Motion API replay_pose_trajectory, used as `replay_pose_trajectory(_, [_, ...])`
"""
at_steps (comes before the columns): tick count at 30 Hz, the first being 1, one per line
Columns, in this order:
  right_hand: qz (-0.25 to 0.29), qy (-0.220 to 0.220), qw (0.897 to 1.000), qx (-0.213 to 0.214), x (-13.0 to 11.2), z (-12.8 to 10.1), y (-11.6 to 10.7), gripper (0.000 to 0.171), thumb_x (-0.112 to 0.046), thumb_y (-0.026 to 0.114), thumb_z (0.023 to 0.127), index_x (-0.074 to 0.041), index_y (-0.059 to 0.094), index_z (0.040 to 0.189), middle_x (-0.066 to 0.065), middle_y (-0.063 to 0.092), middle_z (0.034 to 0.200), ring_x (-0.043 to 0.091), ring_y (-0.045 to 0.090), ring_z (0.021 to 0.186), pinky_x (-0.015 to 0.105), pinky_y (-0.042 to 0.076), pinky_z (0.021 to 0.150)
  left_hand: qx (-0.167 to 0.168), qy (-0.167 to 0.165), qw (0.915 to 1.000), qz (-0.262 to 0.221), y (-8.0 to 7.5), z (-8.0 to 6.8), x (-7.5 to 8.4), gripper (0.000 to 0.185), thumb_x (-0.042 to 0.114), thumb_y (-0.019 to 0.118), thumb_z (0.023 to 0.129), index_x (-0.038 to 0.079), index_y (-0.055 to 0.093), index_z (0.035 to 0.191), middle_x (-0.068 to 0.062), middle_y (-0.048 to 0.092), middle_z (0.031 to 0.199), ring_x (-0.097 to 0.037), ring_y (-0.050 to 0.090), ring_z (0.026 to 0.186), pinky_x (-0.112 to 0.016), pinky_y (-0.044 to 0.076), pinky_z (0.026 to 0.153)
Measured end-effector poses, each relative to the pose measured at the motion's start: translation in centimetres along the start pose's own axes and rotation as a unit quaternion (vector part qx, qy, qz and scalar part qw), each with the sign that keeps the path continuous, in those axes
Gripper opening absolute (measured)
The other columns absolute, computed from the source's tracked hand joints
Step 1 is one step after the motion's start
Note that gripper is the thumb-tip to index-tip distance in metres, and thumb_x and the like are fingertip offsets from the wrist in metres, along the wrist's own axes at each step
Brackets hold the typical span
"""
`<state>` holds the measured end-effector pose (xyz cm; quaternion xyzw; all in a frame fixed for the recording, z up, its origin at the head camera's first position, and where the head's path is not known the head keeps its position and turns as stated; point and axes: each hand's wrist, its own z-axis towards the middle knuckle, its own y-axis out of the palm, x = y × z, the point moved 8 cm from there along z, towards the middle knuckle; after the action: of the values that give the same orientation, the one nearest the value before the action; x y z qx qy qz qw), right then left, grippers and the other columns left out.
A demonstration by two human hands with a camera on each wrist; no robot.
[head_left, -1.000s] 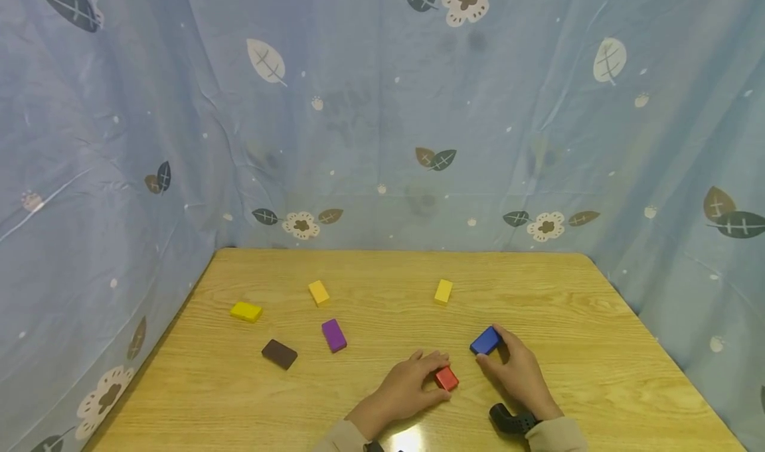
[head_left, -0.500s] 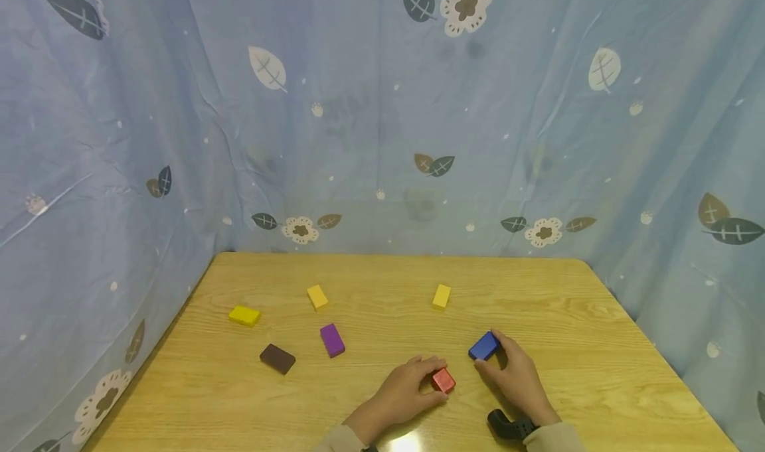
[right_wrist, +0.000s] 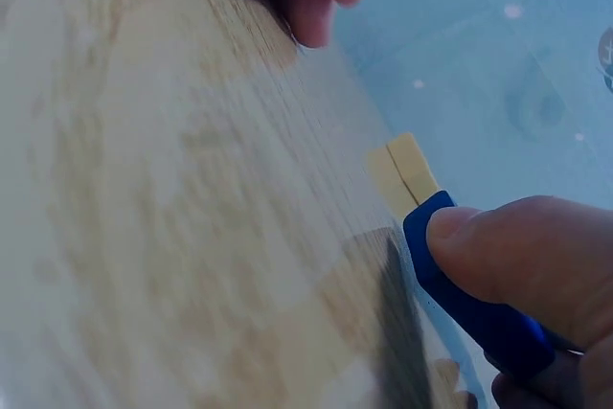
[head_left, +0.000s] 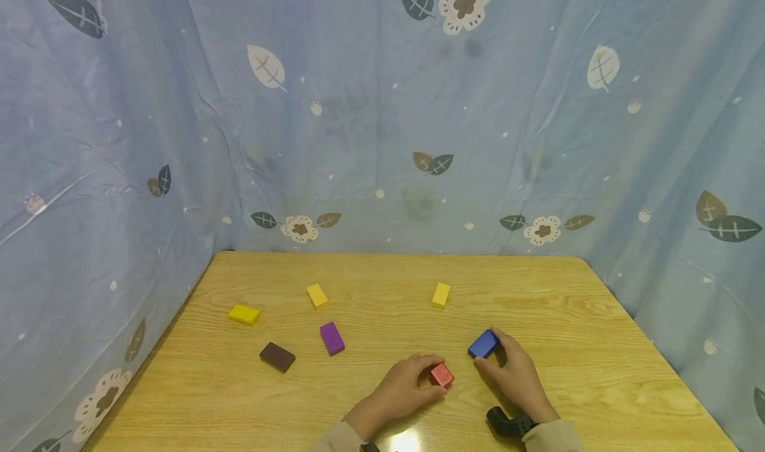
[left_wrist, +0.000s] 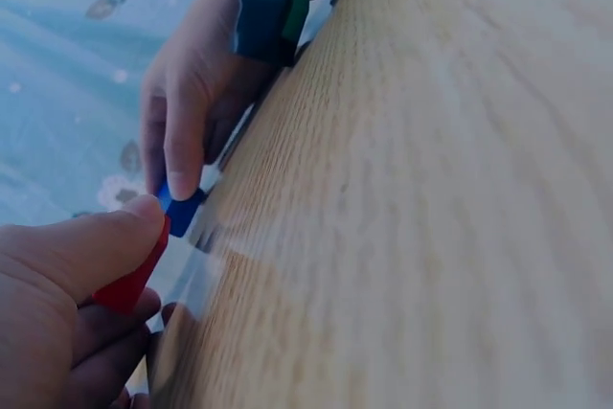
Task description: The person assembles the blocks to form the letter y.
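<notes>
My left hand [head_left: 403, 389] pinches a small red block [head_left: 442, 376] between thumb and fingers, low over the front middle of the wooden table. In the left wrist view the red block [left_wrist: 134, 280] slants under the thumb, partly covered by the hand. To its right, my right hand [head_left: 518, 377] grips a blue rectangular block [head_left: 483, 344] by its ends, thumb on the near side. The right wrist view shows the thumb pressed on the blue block [right_wrist: 469, 299], with its shadow on the table beside it. A short gap separates the two held blocks.
Across the table [head_left: 382, 273] lie a purple block [head_left: 332, 338], a dark brown block [head_left: 277, 357], a bright yellow block [head_left: 244, 314], and two paler yellow blocks [head_left: 317, 296], one further right [head_left: 441, 295]. A patterned blue curtain [head_left: 358, 120] encloses the back and sides.
The red block has turned slightly in the left hand's fingers, so its top looks squarer and paler. The right hand and blue block stay about where they were; the head view shifts slightly.
</notes>
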<state>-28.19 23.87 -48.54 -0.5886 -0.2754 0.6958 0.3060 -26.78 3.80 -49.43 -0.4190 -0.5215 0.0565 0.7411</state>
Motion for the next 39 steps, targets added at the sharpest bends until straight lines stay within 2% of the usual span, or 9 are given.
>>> replay_pose_trajectory(5, [0.007, 0.005, 1.0, 0.001, 0.0, -0.1, 0.0, 0.076, -0.031, 0.07, 0.085, 0.005, 0.035, 0.143, 0.032, 0.038, 0.142, 0.049, 0.039, 0.129, 0.061, 0.035, 0.105, 0.006, 0.004, 0.9998, -0.017, -0.1, 0.0, 0.0, 0.051, 0.041, 0.066, 0.087, 0.019, 0.055, 0.133, 0.003, 0.058, 0.132, -0.017, 0.053, 0.124, -0.035, 0.043, 0.105])
replay_pose_trajectory(14, [0.026, -0.002, 1.0, -0.006, -0.5, 0.4, 0.5, 0.075, -0.034, 0.071, 0.084, 0.0, 0.038, 0.143, 0.028, 0.041, 0.142, 0.046, 0.039, 0.13, 0.059, 0.035, 0.106, 0.004, -0.011, 0.9987, -0.05, -0.3, 0.1, -0.2, 0.051, 0.038, 0.067, 0.087, 0.017, 0.056, 0.132, 0.005, 0.06, 0.13, -0.016, 0.053, 0.123, -0.037, 0.042, 0.106])
replay_pose_trajectory(19, [0.035, -0.006, 0.999, -0.014, -0.8, 1.2, 0.7, 0.075, -0.033, 0.072, 0.084, -0.002, 0.038, 0.143, 0.027, 0.041, 0.143, 0.045, 0.039, 0.131, 0.059, 0.035, 0.106, 0.009, -0.004, 0.9981, -0.061, -0.6, 0.5, -0.1, 0.051, 0.034, 0.068, 0.086, 0.014, 0.056, 0.131, 0.004, 0.062, 0.126, -0.014, 0.054, 0.121, -0.035, 0.043, 0.106])
replay_pose_trajectory(23, [0.038, -0.014, 0.999, -0.013, -1.2, 1.8, 0.8, 0.075, -0.03, 0.073, 0.083, -0.002, 0.038, 0.143, 0.026, 0.041, 0.143, 0.044, 0.039, 0.131, 0.058, 0.035, 0.107, 0.015, 0.001, 0.9982, -0.058, -0.9, 0.7, 0.0, 0.051, 0.034, 0.068, 0.086, 0.012, 0.056, 0.131, 0.001, 0.062, 0.127, -0.017, 0.054, 0.121, -0.038, 0.042, 0.107])
replay_pose_trajectory(32, [0.045, -0.061, 0.997, -0.001, -2.8, 3.2, 1.1, 0.072, -0.025, 0.074, 0.082, 0.001, 0.042, 0.141, 0.027, 0.046, 0.138, 0.045, 0.043, 0.128, 0.058, 0.038, 0.104, 0.026, -0.011, 0.9982, -0.052, -2.1, 1.2, -0.4, 0.051, 0.035, 0.066, 0.089, 0.013, 0.055, 0.133, -0.001, 0.06, 0.13, -0.022, 0.052, 0.125, -0.043, 0.042, 0.106])
replay_pose_trajectory(39, [0.068, -0.084, 0.994, -0.009, -3.7, 3.5, 2.2, 0.07, -0.023, 0.075, 0.081, 0.005, 0.044, 0.138, 0.028, 0.049, 0.136, 0.045, 0.045, 0.126, 0.056, 0.039, 0.104, 0.03, -0.014, 0.9986, -0.042, -2.4, 1.1, -0.8, 0.051, 0.034, 0.066, 0.088, 0.009, 0.055, 0.132, -0.004, 0.06, 0.13, -0.025, 0.052, 0.125, -0.044, 0.041, 0.107])
